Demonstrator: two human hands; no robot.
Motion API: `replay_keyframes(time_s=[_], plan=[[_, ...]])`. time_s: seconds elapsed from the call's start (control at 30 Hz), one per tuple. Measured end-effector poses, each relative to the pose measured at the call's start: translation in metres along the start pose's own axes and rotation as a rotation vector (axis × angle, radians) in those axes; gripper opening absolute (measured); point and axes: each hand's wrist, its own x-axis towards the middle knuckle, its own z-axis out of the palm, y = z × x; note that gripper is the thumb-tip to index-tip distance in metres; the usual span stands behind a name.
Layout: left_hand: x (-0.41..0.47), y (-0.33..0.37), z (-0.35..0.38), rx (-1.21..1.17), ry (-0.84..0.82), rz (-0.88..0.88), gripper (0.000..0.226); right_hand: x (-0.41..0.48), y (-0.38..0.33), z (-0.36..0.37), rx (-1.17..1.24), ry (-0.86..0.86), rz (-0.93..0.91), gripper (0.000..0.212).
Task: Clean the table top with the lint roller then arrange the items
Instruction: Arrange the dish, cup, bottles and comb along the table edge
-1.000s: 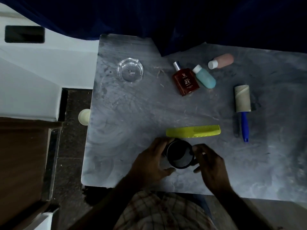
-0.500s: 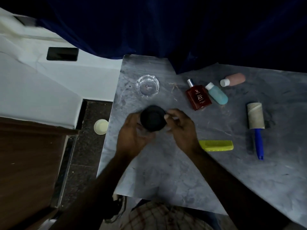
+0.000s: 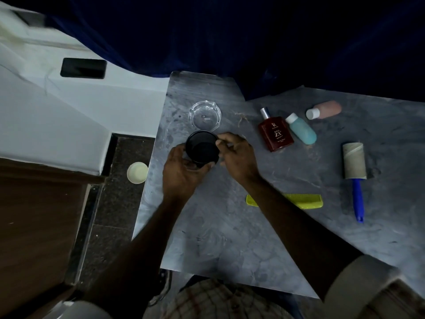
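Black jar (image 3: 202, 149): my left hand (image 3: 181, 173) cups it from below, right hand (image 3: 238, 157) pinches its rim, steadying placement beside glass ashtray (image 3: 205, 116).
Lint roller (image 3: 354, 168): unheld, right side of table (image 3: 230, 238).

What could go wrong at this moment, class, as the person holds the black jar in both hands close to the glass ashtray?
1. The black jar, held in the left hand and right hand, sits right beside the glass ashtray; a careless set-down might knock it.
2. Both stand near the table edge on the person's left, so a nudge could send one off.
3. The right forearm lies over the yellow comb and may drag it.
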Motion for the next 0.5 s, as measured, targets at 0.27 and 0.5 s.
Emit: replay_keyframes(time_s=[0.27,0.5], plan=[[-0.0015,0.0065,-0.0007,-0.014,-0.004,-0.035,0.082,-0.0005,-0.0053,0.0013,0.001,0.005,-0.002,0.022],[0.0013,0.0056,-0.0017,-0.01,0.001,-0.017,0.083,0.0025,-0.0071,0.0034,0.017,-0.007,-0.006,0.023]])
